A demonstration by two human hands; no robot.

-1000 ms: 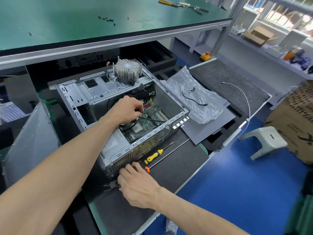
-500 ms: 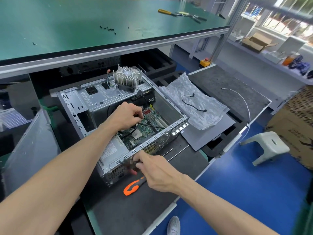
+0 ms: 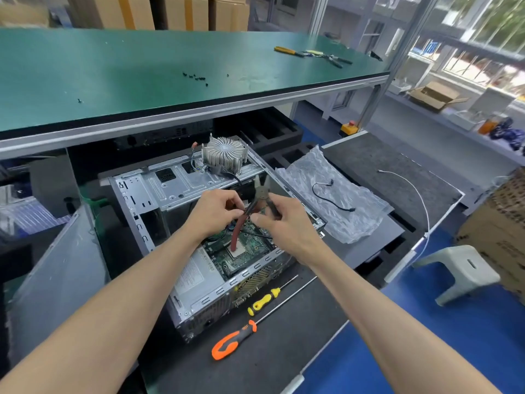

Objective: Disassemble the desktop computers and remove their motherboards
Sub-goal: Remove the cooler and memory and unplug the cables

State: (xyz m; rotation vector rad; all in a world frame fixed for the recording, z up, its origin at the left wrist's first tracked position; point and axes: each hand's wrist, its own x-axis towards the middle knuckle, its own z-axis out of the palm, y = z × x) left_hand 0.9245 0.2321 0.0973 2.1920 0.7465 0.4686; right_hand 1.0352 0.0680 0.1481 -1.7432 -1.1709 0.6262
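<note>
Far left you've got a grey side panel leaning up beside the case, which sits open on the dark mat under the green shelf. One case, lid off, bare metal frame. The board is down in its near-right part, green, with one square chip showing just below the red handle tip.

Your left hand is over the middle of the case, fingers curled, pinching at the spot where the pliers cross; whether it also has a wire, I can't tell. Your right hand is just beside it, curled round the dark handle. One pair of pliers, nose pointing up and away with its jaws a little apart, red handle hanging down toward the chip.

One round finned heatsink sits on the far top of the case.

Near the case on the mat: two screwdrivers, a small yellow one and a longer orange one.

Right of the case, one sheet of bubble wrap with one black cable on it, then one white cable further right. One grey stool on the blue floor.
</note>
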